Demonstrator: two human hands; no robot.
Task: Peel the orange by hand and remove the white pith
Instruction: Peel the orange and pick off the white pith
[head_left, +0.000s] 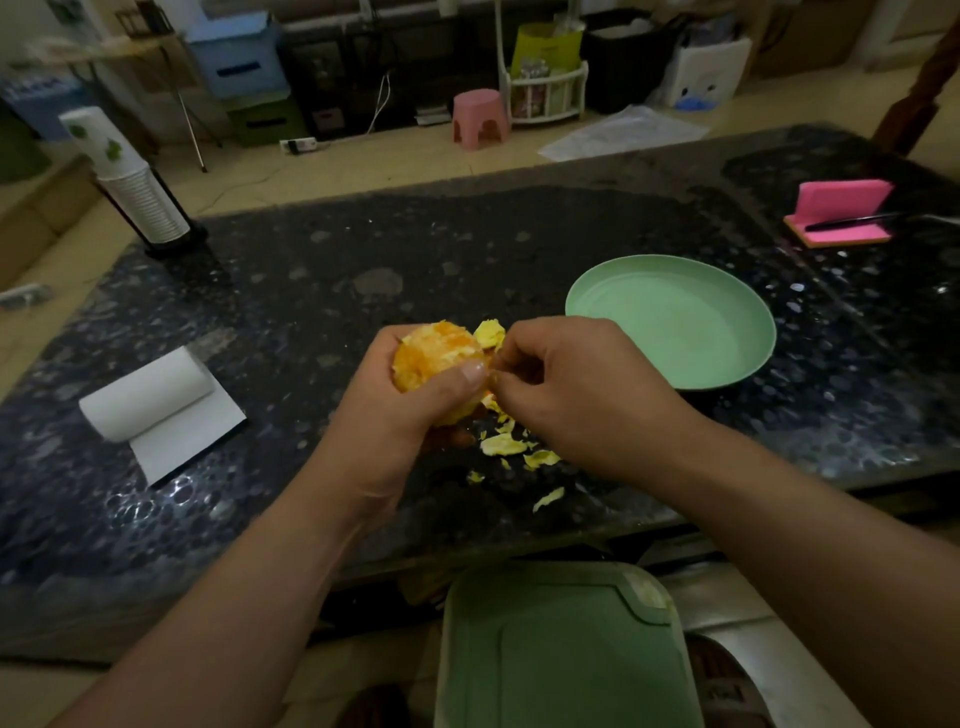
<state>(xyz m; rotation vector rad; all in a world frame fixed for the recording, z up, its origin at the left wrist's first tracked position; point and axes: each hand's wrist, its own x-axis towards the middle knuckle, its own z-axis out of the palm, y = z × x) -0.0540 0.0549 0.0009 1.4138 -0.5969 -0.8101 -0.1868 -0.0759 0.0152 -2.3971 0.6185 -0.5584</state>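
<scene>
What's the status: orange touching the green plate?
Apart. The head view shows dark table between the orange, held in the left hand, and the green plate.

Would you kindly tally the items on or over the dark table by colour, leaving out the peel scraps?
White: 2, paper roll and cup stack
Green: 1, plate
Pink: 1, pad
Orange: 1, orange
Black: 1, pen
Total: 6

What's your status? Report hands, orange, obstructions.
Left hand grips mostly peeled round orange. Right hand pinches at its side. Yellow peel scraps on dark speckled table; nothing in the way.
</scene>
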